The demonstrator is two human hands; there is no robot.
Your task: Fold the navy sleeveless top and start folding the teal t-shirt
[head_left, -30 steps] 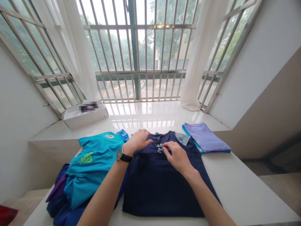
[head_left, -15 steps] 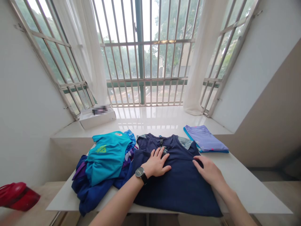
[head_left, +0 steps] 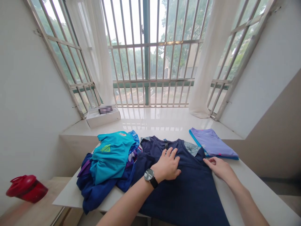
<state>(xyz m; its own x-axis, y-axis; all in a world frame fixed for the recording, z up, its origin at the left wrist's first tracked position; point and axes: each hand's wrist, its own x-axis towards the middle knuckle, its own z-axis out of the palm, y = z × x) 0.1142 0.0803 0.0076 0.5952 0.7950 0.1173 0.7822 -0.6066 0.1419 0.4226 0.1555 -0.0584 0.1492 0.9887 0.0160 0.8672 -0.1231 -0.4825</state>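
Observation:
A dark navy sleeveless top (head_left: pixel 185 191) lies flat on the white table (head_left: pixel 254 191), neckline away from me. My left hand (head_left: pixel 167 164), with a black watch on its wrist, rests flat on the chest of the top, fingers spread. My right hand (head_left: pixel 218 167) lies at the top's right edge near the armhole, fingers stretched out and low on the cloth. Neither hand holds anything.
A heap of clothes topped by a teal shirt (head_left: pixel 111 155) sits at the table's left. A folded lilac garment (head_left: pixel 213 144) lies at the back right. A white box (head_left: pixel 103 115) stands on the window ledge. A red container (head_left: pixel 25 188) sits low at the left.
Both hands slid from the neckline down and outward over the top. My right hand has moved out to the right edge. The camera has pulled back and turned slightly left.

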